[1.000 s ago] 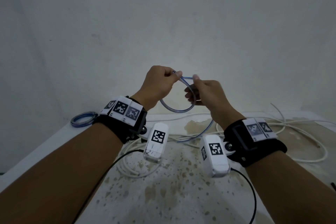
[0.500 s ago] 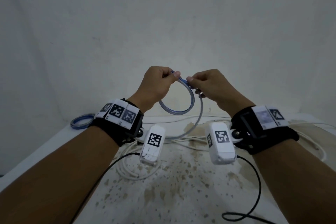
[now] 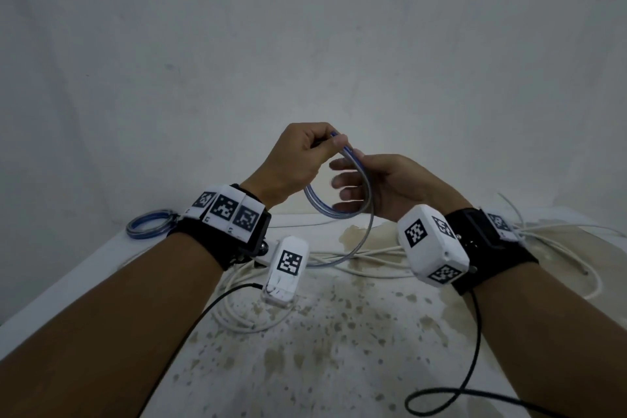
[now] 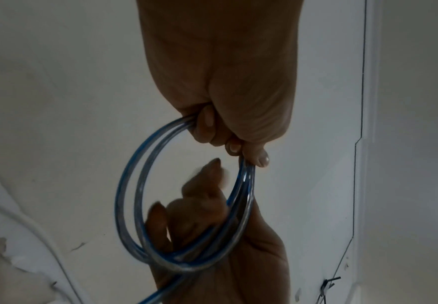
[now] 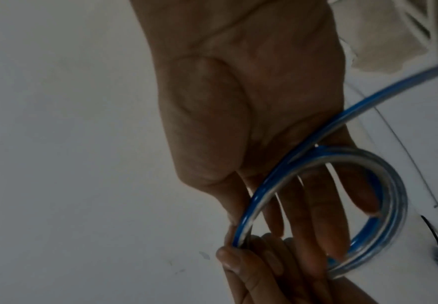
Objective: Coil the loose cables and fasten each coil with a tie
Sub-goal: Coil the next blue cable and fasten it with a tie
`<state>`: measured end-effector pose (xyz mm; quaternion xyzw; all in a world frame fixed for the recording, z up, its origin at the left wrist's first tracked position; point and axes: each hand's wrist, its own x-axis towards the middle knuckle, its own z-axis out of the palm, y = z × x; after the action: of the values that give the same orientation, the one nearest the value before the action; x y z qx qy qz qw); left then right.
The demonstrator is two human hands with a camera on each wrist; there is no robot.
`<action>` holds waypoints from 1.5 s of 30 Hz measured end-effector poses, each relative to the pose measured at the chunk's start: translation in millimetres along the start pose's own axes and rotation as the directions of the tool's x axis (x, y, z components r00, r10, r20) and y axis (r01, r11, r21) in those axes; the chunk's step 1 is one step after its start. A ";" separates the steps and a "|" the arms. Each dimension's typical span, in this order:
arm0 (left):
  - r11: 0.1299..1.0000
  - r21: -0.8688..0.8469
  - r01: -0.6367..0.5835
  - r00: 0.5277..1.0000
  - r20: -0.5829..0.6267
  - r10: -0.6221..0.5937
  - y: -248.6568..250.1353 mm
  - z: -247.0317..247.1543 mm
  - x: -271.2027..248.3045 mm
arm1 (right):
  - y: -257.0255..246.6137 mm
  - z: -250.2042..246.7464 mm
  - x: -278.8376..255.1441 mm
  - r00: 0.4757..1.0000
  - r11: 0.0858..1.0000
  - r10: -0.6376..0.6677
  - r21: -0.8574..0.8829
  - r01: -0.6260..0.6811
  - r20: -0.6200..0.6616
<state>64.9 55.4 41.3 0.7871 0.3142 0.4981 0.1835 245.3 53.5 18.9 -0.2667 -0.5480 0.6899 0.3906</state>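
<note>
A clear cable with a blue stripe (image 3: 320,209) is wound into a small coil of about two loops, held up above the table. My left hand (image 3: 325,146) grips the top of that coil (image 4: 132,185) between thumb and curled fingers (image 4: 212,133). My right hand (image 3: 353,180) sits just right of the coil, fingers straight and spread behind the loops (image 5: 303,205). The cable's free length runs across the right palm (image 5: 342,123). Its tail (image 3: 368,234) drops to the table.
A finished blue coil (image 3: 149,224) lies at the table's back left corner. Loose white cables lie across the back right (image 3: 559,234) and under my left wrist (image 3: 237,312). The stained white table (image 3: 339,366) ends at a wall close behind. A black lead (image 3: 475,332) hangs from my right wrist.
My right hand let go its pinch on the cable beside the left thumb and spread its fingers behind the coil. The left hand kept its grip and rose slightly.
</note>
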 end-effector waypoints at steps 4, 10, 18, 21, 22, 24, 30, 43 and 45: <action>0.999 0.038 -0.019 0.999 0.036 0.017 -2.4 -1.4 -0.7 | -2.1 0.0 -1.9 0.998 1.000 -0.003 -0.021 0.005 0.067; 0.991 0.134 -0.011 1.000 0.012 0.010 -6.4 -1.1 1.3 | -4.3 6.4 -1.4 1.000 0.990 -0.009 -0.137 0.007 -0.014; 0.945 0.248 0.213 0.953 -0.266 -0.145 -8.8 8.1 -2.8 | -2.0 11.5 12.3 0.932 0.982 -0.182 -0.010 0.188 -0.313; 0.885 0.326 0.331 0.929 -0.276 -0.246 1.0 13.3 -17.4 | -2.5 4.2 16.7 0.838 0.917 -0.249 0.161 0.365 -0.486; 0.865 0.298 0.405 0.914 -0.157 -0.374 6.6 19.2 -24.8 | -2.0 2.1 17.5 0.813 0.888 -0.258 0.204 0.412 -0.522; 0.769 0.166 0.618 0.754 0.154 -0.639 16.7 34.2 -38.2 | 0.1 1.8 19.1 0.782 0.840 -0.263 0.264 0.474 -0.565; 0.509 -0.505 0.698 0.632 0.099 -0.769 3.3 48.5 -33.9 | 16.2 11.8 20.9 0.787 0.791 -0.244 0.354 0.499 -0.567; 0.690 -0.600 0.405 0.725 -0.249 -0.643 -29.7 35.9 -28.6 | 44.0 23.5 29.3 0.854 0.863 -0.152 0.355 0.361 -0.498; 0.721 -0.575 0.387 0.739 -0.274 -0.615 -30.5 31.2 -28.1 | 48.0 24.0 31.2 0.848 0.869 -0.147 0.344 0.356 -0.508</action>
<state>74.8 59.5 -9.5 0.4598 0.4201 0.6554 0.4273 197.1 61.7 -19.3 -0.2565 -0.3046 0.6489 0.6483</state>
